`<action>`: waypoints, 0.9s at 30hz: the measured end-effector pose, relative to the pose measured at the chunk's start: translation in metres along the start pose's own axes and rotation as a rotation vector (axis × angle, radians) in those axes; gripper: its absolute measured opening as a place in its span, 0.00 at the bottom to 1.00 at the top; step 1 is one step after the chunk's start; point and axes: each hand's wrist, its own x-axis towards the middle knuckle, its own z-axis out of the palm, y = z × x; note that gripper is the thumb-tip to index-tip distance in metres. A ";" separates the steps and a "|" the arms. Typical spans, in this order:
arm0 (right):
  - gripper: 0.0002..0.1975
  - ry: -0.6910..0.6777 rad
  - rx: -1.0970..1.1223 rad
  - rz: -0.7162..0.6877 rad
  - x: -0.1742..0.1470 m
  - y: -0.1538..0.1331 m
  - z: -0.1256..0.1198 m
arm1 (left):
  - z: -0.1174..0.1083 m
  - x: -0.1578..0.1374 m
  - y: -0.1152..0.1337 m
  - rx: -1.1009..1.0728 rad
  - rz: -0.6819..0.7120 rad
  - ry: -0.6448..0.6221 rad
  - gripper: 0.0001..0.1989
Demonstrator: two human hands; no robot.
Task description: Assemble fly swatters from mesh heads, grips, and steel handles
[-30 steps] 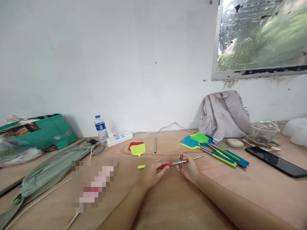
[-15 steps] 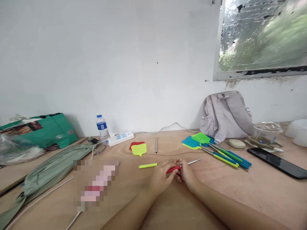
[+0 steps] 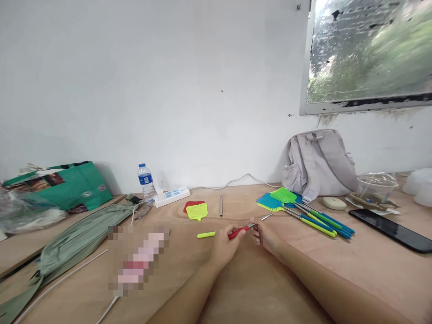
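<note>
My left hand (image 3: 223, 245) is closed around a red handle (image 3: 239, 232) just above the table. A thin metal rod (image 3: 267, 217) runs out of it to the upper right, and the fingers of my right hand (image 3: 266, 237) pinch this rod close to the handle. Partly behind my left hand lies a yellow-green handle (image 3: 205, 235). Farther back, a yellow-green fly swatter head (image 3: 197, 211) overlaps a red fly swatter head (image 3: 193, 204). To their right a loose metal tube (image 3: 221, 206) lies on the table.
Several assembled fly swatters (image 3: 313, 218) lie at right, before a grey backpack (image 3: 315, 164). A black phone (image 3: 391, 230), white case (image 3: 334, 203) and plastic cup (image 3: 376, 186) are farther right. At left are a power strip (image 3: 173, 197), water bottle (image 3: 145, 180) and green bag (image 3: 79, 184).
My hands have moved slightly apart, with the right one shifting rightward along the rod. More of the metal by the red handle shows between them. The view has shifted slightly.
</note>
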 end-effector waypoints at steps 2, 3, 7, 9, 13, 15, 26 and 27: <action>0.15 0.037 -0.033 -0.111 0.000 -0.009 -0.012 | -0.002 0.001 -0.007 -0.055 -0.059 0.008 0.12; 0.16 0.073 -0.091 -0.211 0.000 -0.014 -0.019 | -0.004 0.001 -0.009 -0.054 -0.076 -0.001 0.13; 0.22 0.104 -0.742 -0.664 -0.009 -0.032 -0.044 | -0.011 0.002 -0.014 0.076 -0.065 -0.051 0.12; 0.14 -0.031 -1.152 -0.706 -0.013 -0.036 -0.048 | -0.012 0.002 -0.013 0.150 -0.039 -0.085 0.11; 0.07 -0.112 -1.616 -0.537 -0.016 -0.025 -0.035 | -0.009 0.000 -0.007 0.261 0.030 -0.156 0.12; 0.08 -0.046 -1.697 -0.444 -0.014 -0.015 -0.026 | -0.007 -0.002 -0.005 0.305 0.076 -0.175 0.13; 0.14 0.080 -1.810 -0.371 -0.016 -0.010 -0.013 | 0.010 -0.016 0.007 0.404 0.081 -0.151 0.13; 0.14 0.067 -1.805 -0.380 -0.016 -0.010 -0.013 | 0.012 -0.017 0.009 0.411 0.073 -0.152 0.12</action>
